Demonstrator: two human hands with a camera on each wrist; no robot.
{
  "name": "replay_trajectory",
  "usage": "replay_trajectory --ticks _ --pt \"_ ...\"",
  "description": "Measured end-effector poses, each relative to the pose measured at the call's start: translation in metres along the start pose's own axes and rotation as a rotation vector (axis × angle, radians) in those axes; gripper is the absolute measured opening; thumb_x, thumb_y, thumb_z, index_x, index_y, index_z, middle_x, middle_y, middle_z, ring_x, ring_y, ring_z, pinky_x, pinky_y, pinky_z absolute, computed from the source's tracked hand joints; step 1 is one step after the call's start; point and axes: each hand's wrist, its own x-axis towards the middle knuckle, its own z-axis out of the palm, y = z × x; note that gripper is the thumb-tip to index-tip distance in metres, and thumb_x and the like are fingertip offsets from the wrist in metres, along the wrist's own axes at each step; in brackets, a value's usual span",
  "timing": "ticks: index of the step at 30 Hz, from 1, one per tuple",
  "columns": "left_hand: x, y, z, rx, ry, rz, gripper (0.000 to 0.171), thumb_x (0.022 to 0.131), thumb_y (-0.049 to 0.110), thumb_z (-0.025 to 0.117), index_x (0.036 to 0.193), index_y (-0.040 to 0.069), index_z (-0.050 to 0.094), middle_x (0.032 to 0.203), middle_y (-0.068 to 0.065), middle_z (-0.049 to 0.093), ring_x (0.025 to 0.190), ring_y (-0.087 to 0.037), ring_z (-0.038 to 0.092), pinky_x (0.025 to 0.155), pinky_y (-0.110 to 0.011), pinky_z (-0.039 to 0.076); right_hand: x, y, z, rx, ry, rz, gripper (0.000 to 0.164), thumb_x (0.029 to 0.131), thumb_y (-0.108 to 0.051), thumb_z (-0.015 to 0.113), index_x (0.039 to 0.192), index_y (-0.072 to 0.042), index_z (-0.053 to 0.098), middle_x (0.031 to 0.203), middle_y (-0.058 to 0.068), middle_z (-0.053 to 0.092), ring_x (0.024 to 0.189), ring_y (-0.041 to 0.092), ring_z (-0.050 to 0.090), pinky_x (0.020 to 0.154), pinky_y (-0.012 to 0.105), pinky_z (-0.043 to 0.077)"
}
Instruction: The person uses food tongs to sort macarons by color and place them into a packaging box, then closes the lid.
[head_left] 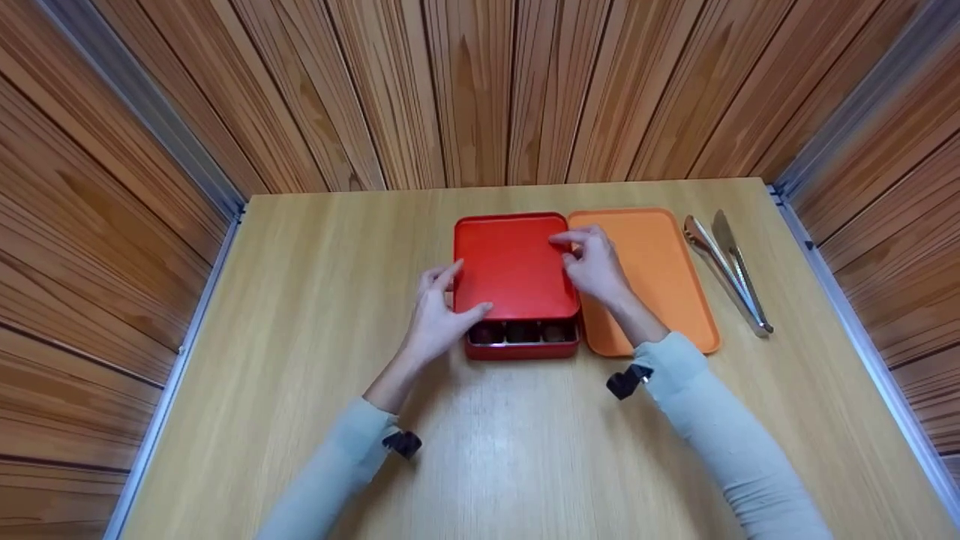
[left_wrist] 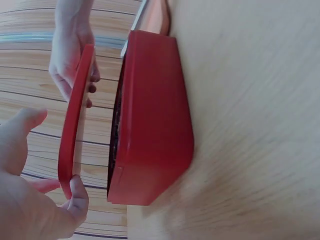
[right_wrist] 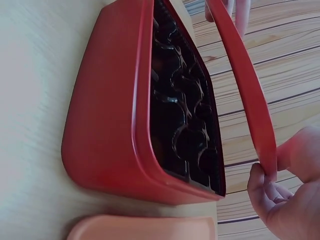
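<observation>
A flat red lid (head_left: 517,266) is held above a red box (head_left: 523,351), apart from it and set back, so the box's front strip shows in the head view. My left hand (head_left: 439,322) grips the lid's left edge, thumb toward its front. At the right edge, my right hand (head_left: 596,266) pinches the lid between thumb and fingers. Inside the box, a dark glossy insert (right_wrist: 177,95) has several round compartments, seen in the right wrist view. Brownish shapes lie in some; what they are is too dark to tell.
An orange tray (head_left: 660,262) lies right beside the box, partly under my right forearm. Metal tongs (head_left: 721,262) lie farther right, their arms spread. Wood-panelled walls (head_left: 465,97) stand behind and at both sides of the table (head_left: 315,300).
</observation>
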Motion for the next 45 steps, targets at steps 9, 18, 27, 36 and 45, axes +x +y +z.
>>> replay_trajectory --ticks 9,18,27,36,45 --pt "0.004 0.005 -0.005 -0.063 -0.016 -0.024 0.099 0.101 0.029 0.084 0.179 0.005 0.027 0.159 -0.023 0.050 0.132 -0.035 0.059 0.112 -0.052 0.057 0.002 0.004 -0.013 -0.024 -0.060 -0.057 0.084 0.097 0.009 0.062 0.175 -0.013 0.039 0.141 0.027 0.054 0.090 0.019 0.058 0.075 0.025 0.051" --pt "0.005 0.006 -0.008 -0.035 -0.098 -0.037 0.097 0.105 0.034 0.080 0.181 0.012 0.023 0.175 -0.028 0.039 0.157 -0.043 0.049 0.133 -0.063 0.043 0.006 0.006 -0.020 -0.005 -0.100 -0.049 0.073 0.102 -0.002 0.067 0.171 -0.011 0.046 0.128 0.022 0.058 0.080 0.014 0.055 0.069 0.021 0.049" --pt "0.003 0.009 -0.011 -0.035 -0.134 -0.021 0.096 0.105 0.036 0.078 0.181 0.014 0.023 0.164 -0.022 0.049 0.139 -0.038 0.058 0.119 -0.056 0.057 0.007 0.004 -0.030 0.174 -0.068 0.005 0.041 0.111 -0.010 0.069 0.151 -0.003 0.061 0.108 0.009 0.057 0.054 0.009 0.061 0.050 0.026 0.059" --pt "0.002 0.017 -0.019 -0.041 -0.127 0.023 0.095 0.105 0.041 0.077 0.182 0.026 0.022 0.168 -0.010 0.049 0.142 -0.028 0.054 0.111 -0.048 0.063 0.000 -0.016 -0.047 0.256 -0.036 -0.074 0.038 0.111 -0.005 0.068 0.147 0.001 0.056 0.113 0.009 0.057 0.066 0.008 0.069 0.051 0.025 0.061" --pt "0.005 0.021 -0.024 -0.125 -0.062 0.094 0.083 0.109 0.040 0.070 0.180 0.030 0.029 0.175 -0.005 0.050 0.149 -0.029 0.054 0.123 -0.054 0.057 -0.014 -0.034 -0.053 0.196 0.029 -0.211 0.032 0.111 -0.001 0.064 0.142 0.001 0.055 0.119 0.014 0.063 0.086 0.024 0.073 0.056 0.027 0.064"
